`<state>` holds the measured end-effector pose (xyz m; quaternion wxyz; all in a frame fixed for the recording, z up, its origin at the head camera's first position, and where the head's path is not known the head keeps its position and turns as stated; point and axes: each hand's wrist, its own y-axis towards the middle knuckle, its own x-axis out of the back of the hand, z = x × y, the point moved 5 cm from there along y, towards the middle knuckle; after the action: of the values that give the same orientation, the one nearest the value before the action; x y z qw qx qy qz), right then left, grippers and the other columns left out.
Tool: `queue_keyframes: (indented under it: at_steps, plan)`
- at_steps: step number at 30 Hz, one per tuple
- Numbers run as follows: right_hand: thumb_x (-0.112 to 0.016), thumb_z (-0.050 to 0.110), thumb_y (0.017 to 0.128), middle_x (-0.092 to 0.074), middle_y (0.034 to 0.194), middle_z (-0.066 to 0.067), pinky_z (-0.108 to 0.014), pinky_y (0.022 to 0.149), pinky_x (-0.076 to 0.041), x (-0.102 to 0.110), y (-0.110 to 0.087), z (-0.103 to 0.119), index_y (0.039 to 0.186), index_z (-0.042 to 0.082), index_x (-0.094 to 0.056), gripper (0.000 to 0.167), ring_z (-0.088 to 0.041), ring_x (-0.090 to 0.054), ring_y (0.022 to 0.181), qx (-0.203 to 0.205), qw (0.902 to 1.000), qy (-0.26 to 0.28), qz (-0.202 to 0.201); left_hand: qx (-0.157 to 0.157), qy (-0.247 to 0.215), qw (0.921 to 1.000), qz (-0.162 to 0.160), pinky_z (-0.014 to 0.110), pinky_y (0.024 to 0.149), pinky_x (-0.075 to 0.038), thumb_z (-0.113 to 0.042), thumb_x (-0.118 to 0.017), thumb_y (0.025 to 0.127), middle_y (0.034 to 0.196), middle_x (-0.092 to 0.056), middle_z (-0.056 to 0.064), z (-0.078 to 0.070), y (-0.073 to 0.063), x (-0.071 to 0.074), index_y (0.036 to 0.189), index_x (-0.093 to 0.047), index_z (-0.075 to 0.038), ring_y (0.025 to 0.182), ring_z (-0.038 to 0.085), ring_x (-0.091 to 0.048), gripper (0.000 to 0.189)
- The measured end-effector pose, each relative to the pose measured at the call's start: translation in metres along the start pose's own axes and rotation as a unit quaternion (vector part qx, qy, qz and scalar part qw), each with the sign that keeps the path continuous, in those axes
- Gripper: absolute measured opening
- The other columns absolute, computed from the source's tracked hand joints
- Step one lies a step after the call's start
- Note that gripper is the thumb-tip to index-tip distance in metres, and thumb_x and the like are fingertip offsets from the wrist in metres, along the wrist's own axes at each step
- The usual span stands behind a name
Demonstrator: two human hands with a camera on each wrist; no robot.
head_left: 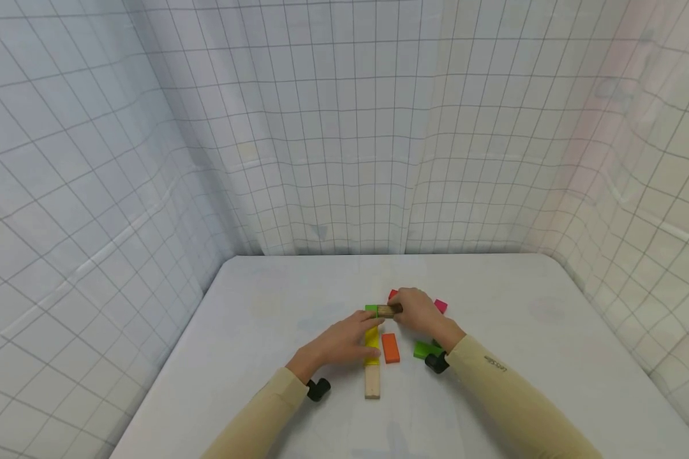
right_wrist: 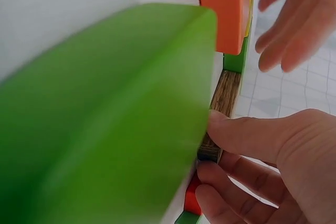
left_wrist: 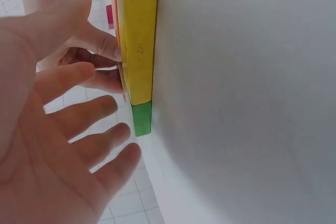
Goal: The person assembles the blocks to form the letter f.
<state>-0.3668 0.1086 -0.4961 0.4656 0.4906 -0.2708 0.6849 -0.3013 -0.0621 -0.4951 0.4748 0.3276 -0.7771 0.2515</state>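
My right hand [head_left: 418, 311] pinches a dark brown wooden block [head_left: 385, 311] between thumb and fingers. In the right wrist view the far end of this brown block [right_wrist: 227, 92] meets a green block [right_wrist: 235, 61]. My left hand [head_left: 341, 341] hovers over the row's left side with fingers spread, holding nothing; the left wrist view shows its palm [left_wrist: 58, 156] beside a yellow block [left_wrist: 140, 48]. In that row, the green block [head_left: 370, 307] is at the far end, the yellow block [head_left: 372, 338] in the middle and a pale wooden block [head_left: 372, 382] nearest me.
An orange block [head_left: 390, 349] lies just right of the yellow one. Green blocks [head_left: 426, 350] lie partly under the right wrist. Behind the right hand are a red block [head_left: 393, 294] and a pink block [head_left: 441, 306]. Gridded white curtains [head_left: 344, 127] surround the white table [head_left: 252, 306].
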Motion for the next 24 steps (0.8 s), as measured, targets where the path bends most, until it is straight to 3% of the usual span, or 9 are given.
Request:
queue_keyframes:
  at_steps: [5,14,24]
  plan:
    - [-0.082,0.008,0.085,-0.069,0.098,-0.001,-0.035,0.084,-0.054,0.001,0.0,0.0,0.113,0.007,-0.078,0.029,-0.016,-0.058,0.084,0.004,0.9999,0.006,0.007,-0.027,0.001,0.9995,-0.016,0.042,0.11,-0.039,-0.039,-0.07,0.096,0.151,-0.047,-0.002,-0.004,0.01,0.003,0.146,-0.055,-0.022,0.138,0.02,-0.043,0.056]
    - [-0.081,0.008,0.085,-0.069,0.098,0.0,-0.034,0.085,-0.055,0.003,0.002,-0.005,0.112,0.009,-0.078,0.027,-0.015,-0.061,0.087,0.007,0.9999,0.006,0.013,-0.068,-0.001,0.9976,-0.017,0.037,0.107,-0.042,-0.034,-0.077,0.09,0.14,-0.057,-0.007,-0.011,0.026,-0.001,0.134,-0.067,-0.023,0.129,0.015,-0.05,0.046]
    - [-0.08,0.006,0.085,-0.071,0.1,0.0,-0.035,0.085,-0.055,0.004,0.0,-0.002,0.112,0.008,-0.078,0.027,-0.016,-0.063,0.09,0.017,0.9997,0.013,0.015,-0.119,0.013,0.9927,0.014,0.029,0.103,-0.044,-0.033,-0.083,0.086,0.13,-0.063,-0.008,-0.02,0.032,-0.005,0.126,-0.072,-0.019,0.125,0.011,-0.053,0.044]
